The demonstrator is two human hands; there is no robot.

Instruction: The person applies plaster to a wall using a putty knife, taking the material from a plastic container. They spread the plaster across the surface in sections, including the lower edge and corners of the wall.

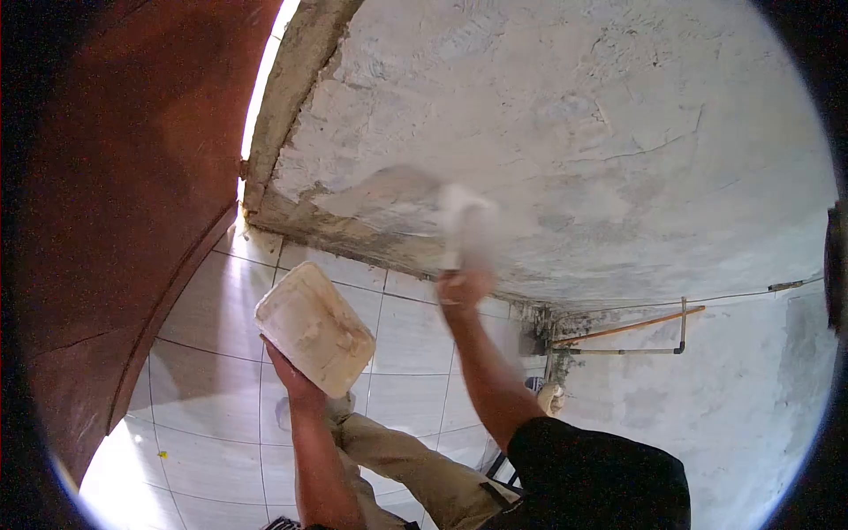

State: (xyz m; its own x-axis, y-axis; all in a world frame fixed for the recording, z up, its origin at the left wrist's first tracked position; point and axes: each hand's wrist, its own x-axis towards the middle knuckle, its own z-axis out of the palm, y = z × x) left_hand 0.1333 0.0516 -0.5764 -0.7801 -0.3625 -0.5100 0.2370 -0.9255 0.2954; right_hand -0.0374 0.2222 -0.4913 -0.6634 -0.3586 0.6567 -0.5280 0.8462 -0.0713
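My left hand (pixel 299 382) grips a shallow, off-white rectangular container (pixel 311 320) by its edge from below. Pale smears and beige lumps mark its inside. Raised toward the wall, my right hand (pixel 466 287) is closed around a pale, flat-ended scraper (pixel 466 212), smeared by motion. Whether its edge touches the surface cannot be made out. Around and above the scraper spreads the rough, patchy plastered wall (pixel 565 132), with a greyish streak left of the tool.
A reddish-brown door (pixel 141 177) curves along the left, with bright light at its edge. Large white tiles (pixel 212 380) cover the floor. Past my right arm, a pipe (pixel 632 351) and a wooden strip (pixel 632 327) stand by another wall (pixel 689 406).
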